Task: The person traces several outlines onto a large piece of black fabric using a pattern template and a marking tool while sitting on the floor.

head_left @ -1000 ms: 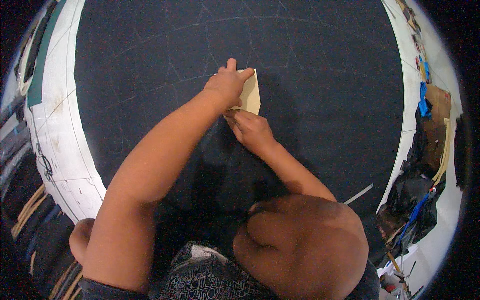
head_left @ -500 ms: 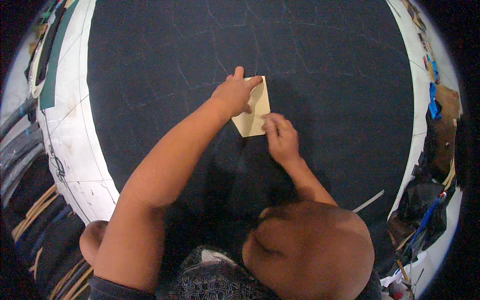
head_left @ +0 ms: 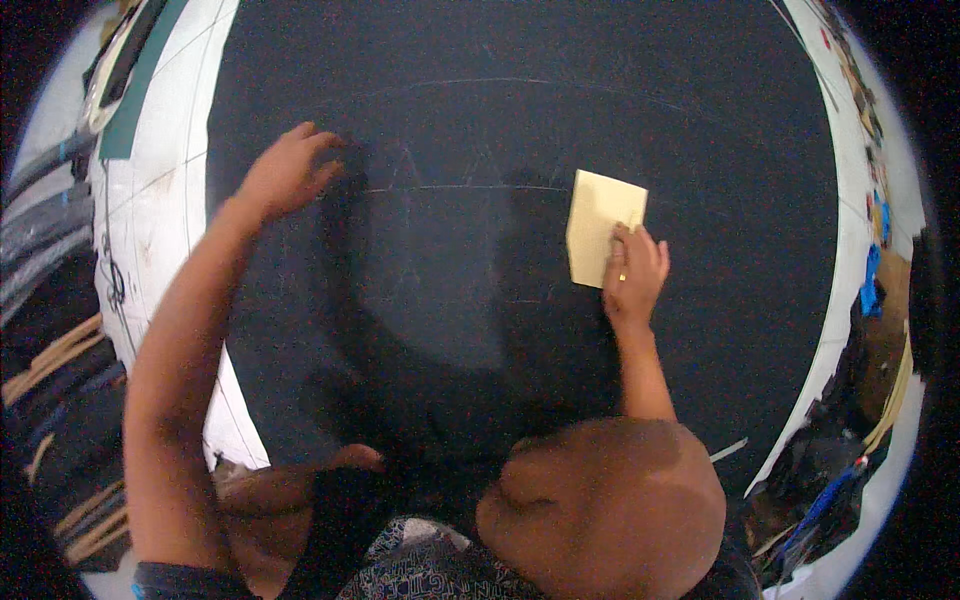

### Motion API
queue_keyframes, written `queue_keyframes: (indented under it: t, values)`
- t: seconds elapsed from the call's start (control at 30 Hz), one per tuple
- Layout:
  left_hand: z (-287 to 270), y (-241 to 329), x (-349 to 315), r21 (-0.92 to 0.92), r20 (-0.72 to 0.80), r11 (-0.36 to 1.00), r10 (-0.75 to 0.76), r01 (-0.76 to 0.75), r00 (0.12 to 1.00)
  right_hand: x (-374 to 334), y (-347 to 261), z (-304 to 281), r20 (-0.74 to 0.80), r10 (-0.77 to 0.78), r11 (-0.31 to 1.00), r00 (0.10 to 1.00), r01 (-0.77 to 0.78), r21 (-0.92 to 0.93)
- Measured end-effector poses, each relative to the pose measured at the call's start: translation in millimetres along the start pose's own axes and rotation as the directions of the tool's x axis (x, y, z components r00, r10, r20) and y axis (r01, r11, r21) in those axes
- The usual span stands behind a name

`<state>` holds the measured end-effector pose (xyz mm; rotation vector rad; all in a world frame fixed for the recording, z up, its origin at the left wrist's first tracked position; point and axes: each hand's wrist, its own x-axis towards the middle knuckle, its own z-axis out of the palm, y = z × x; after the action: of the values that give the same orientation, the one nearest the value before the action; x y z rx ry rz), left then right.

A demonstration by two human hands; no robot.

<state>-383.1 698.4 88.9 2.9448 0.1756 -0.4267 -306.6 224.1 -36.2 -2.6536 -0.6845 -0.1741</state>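
Note:
My right hand [head_left: 636,278] grips the lower right part of a cream card template [head_left: 596,215], its fingers closed on the edge. The template has straight sides and a slanted lower left corner. It is over the dark cloth [head_left: 450,250], and I cannot tell whether it touches it. My left hand [head_left: 292,168] is at the left over the cloth, fingers spread and nothing in them, slightly blurred. Thin chalk lines [head_left: 470,187] run across the cloth between the two hands, with fainter zigzag marks around them.
White paper [head_left: 160,230] with ruled lines borders the cloth on the left. A green strip [head_left: 140,90] and plastic-wrapped rolls [head_left: 45,240] lie beyond it. A thin pale strip [head_left: 730,449] is near my bent knee [head_left: 620,500]. Blue scraps [head_left: 872,280] lie at the far right.
My left hand has let go of the template and moved left. My right hand has carried the template to the right. The view has shifted, and the cloth's chalk lines appear at different places.

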Motion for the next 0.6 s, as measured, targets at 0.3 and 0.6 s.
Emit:
queue_keyframes:
  t: [0.3,0.6]
  values:
    - [-2.7,-75.0,-160.5,0.313,0.457,0.947,-0.086,-0.069,0.886,51.8,-28.6,-10.3,0.154,0.142,0.92,0.978,-0.188,0.344]
    - [84.9,38.9,-191.2,-0.338,0.576,0.888,0.456,-0.311,0.678,-12.2,-121.6,-33.4,0.619,-0.408,0.893,0.671,0.151,0.425]
